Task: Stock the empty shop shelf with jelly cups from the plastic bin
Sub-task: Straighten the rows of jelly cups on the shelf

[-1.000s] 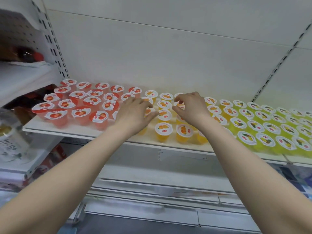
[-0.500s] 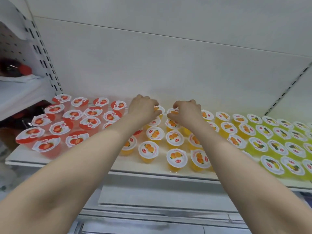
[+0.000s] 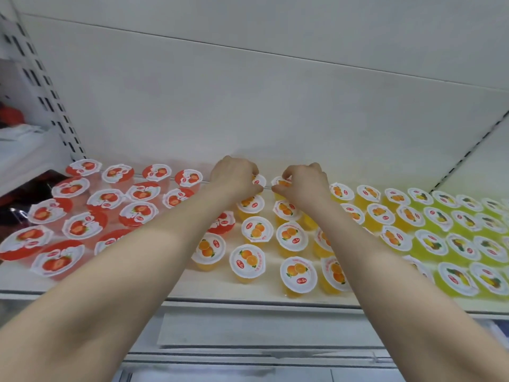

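Note:
The white shelf (image 3: pixel 209 285) carries several jelly cups: red strawberry ones (image 3: pixel 80 227) at the left, orange ones (image 3: pixel 257 231) in the middle, yellow-green pineapple ones (image 3: pixel 457 246) at the right. Both arms reach to the back row. My left hand (image 3: pixel 234 176) curls its fingers round an orange cup (image 3: pixel 259 181) by the back wall. My right hand (image 3: pixel 304 184) grips the neighbouring orange cup (image 3: pixel 281 183) just to its right. Both cups are mostly hidden under the fingers. The plastic bin is out of view.
A white back panel (image 3: pixel 248 106) rises right behind the back row. A perforated upright (image 3: pixel 52 111) bounds the shelf at the left, with another stocked shelf (image 3: pixel 24 150) beyond it. Lower shelf edges (image 3: pixel 248 351) show beneath.
Both hands have moved from the middle rows to the back row of orange cups, and now curl round two cups there. The camera has come closer to the shelf.

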